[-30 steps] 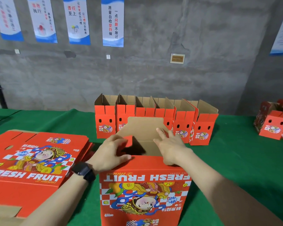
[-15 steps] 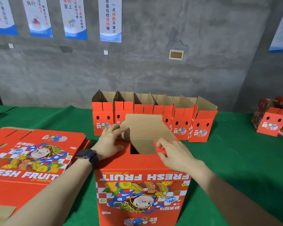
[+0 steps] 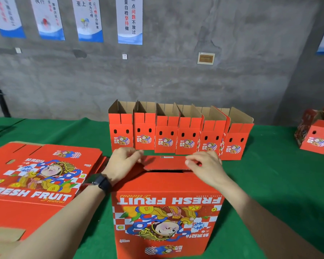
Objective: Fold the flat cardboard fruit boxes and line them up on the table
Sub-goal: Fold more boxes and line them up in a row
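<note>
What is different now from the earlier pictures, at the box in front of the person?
The far flap, which stood up showing its brown inside, has folded down toward the person over the opening of the box, red side up. The left hand and right hand moved to its two ends and grip it. The row of folded boxes and the flat stack stayed.

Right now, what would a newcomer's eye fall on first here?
The bright red fruit box stands front and centre, print upside down, its top flap held down by a person. Behind it, a row of six folded boxes lines the green table; a stack of flat boxes lies at the left.
</note>
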`<action>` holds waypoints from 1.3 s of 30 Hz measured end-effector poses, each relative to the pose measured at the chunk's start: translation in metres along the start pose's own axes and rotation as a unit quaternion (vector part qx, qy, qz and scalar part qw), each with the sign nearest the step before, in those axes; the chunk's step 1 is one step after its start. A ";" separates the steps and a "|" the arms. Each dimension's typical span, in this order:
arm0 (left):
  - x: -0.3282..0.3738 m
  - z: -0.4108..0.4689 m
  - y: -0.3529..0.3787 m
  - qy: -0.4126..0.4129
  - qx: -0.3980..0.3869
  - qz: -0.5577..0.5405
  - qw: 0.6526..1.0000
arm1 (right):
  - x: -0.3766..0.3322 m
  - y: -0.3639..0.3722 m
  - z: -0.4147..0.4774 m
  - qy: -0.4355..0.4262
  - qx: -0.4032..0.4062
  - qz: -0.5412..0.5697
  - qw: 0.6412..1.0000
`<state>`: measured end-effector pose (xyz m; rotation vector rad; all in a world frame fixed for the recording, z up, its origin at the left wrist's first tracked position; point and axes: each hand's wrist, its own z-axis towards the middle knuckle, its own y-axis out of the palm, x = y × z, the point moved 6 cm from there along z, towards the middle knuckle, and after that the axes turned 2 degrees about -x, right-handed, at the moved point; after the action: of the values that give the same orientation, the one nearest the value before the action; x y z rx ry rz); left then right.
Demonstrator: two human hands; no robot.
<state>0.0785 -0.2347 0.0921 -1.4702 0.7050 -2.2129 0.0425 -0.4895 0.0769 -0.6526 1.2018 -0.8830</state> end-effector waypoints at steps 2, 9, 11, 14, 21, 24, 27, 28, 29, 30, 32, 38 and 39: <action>0.001 0.001 0.005 0.009 -0.021 0.123 0.992 | 0.002 0.011 0.000 0.014 -0.068 -0.088 0.994; -0.014 0.005 0.020 -0.085 -0.159 0.148 0.972 | 0.009 0.009 0.011 0.046 -0.159 -0.159 0.973; -0.013 0.005 0.022 -0.092 -0.159 0.179 0.967 | 0.007 0.011 0.016 0.047 -0.163 -0.182 0.969; -0.013 0.005 0.026 -0.090 -0.156 0.233 0.956 | 0.006 0.014 0.020 0.047 -0.135 -0.187 0.972; -0.012 0.004 0.029 -0.079 -0.151 0.279 0.945 | 0.010 0.019 0.014 0.029 -0.093 -0.184 0.978; -0.015 0.004 0.028 -0.082 -0.158 0.252 0.951 | 0.014 0.018 0.014 0.034 -0.110 -0.139 0.983; -0.019 0.005 0.028 -0.087 -0.155 0.239 0.954 | 0.016 0.016 0.014 0.048 -0.108 -0.093 0.989; -0.020 0.006 0.029 -0.087 -0.153 0.241 0.954 | 0.016 0.016 0.014 0.051 -0.103 -0.090 0.989; -0.021 0.006 0.029 -0.088 -0.151 0.239 0.955 | 0.015 0.016 0.015 0.053 -0.096 -0.091 0.990; -0.021 0.006 0.028 -0.088 -0.147 0.235 0.957 | 0.014 0.016 0.015 0.054 -0.090 -0.091 0.990; -0.021 0.007 0.026 -0.084 -0.139 0.234 0.959 | 0.011 0.015 0.014 0.054 -0.083 -0.086 0.991; -0.024 0.007 0.020 -0.086 -0.093 0.199 0.972 | 0.024 0.003 0.017 0.116 -0.038 0.101 0.987; -0.026 0.008 0.016 -0.101 -0.077 0.161 0.979 | 0.031 0.001 0.018 0.153 -0.047 0.176 0.971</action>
<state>0.0961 -0.2342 0.0653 -1.5049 0.9838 -1.7728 0.0635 -0.5157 0.0650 -0.3662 1.5882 -0.6406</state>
